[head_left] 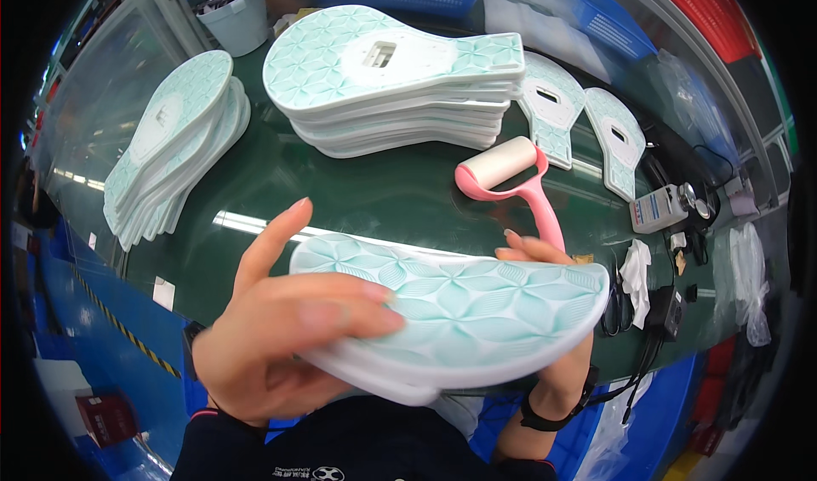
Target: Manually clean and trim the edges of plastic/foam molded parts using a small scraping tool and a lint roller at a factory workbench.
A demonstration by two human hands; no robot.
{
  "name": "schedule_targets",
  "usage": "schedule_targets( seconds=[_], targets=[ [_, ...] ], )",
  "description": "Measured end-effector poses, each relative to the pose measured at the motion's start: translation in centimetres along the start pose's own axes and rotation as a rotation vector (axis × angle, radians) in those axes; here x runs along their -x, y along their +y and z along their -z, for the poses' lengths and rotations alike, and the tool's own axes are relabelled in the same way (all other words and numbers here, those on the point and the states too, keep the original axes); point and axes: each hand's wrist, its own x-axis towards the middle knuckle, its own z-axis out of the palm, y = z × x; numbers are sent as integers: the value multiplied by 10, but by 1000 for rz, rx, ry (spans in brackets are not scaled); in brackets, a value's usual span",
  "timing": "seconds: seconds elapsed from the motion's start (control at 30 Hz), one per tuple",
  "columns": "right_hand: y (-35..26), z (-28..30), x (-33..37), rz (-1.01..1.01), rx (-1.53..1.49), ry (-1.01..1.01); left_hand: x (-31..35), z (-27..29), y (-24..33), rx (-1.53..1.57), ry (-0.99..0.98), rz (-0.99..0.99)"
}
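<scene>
Patterned panel [502, 311] above the near side of the desk [264, 170], probably light, stiff and smooth, best held by its rim [519, 374]; right fingers [534, 249] grasp it, left fingers [340, 311] overlap its face, grip unclear.

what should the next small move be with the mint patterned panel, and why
Probably level the white panel with the mint petal pattern and ease it onto the dark green tabletop: it is tilted, the right grip is at its far edge, and the left grip reaches across its patterned face.
</scene>
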Motion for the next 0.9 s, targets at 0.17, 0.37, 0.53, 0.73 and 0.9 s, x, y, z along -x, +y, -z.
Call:
schedule_targets(
  seconds=[0.17,0.37,0.53,0.73,0.9],
  targets=[
    [1,-19,-6,-35,-157,122,-16,20,28,-174,-185,6],
    [-6,-22,-7,-106,-175,115,-18,15,35,-50,-224,105],
    [-13,-45,-11,-66,-199,343,-14,26,25,-116,-395,120],
    [-19,-16,2,412,392,152,-19,7,25,-21,-256,83],
    [-27,-17,-8,657,813,-124,-20,9,32,-47,-390,80]
  ],
)
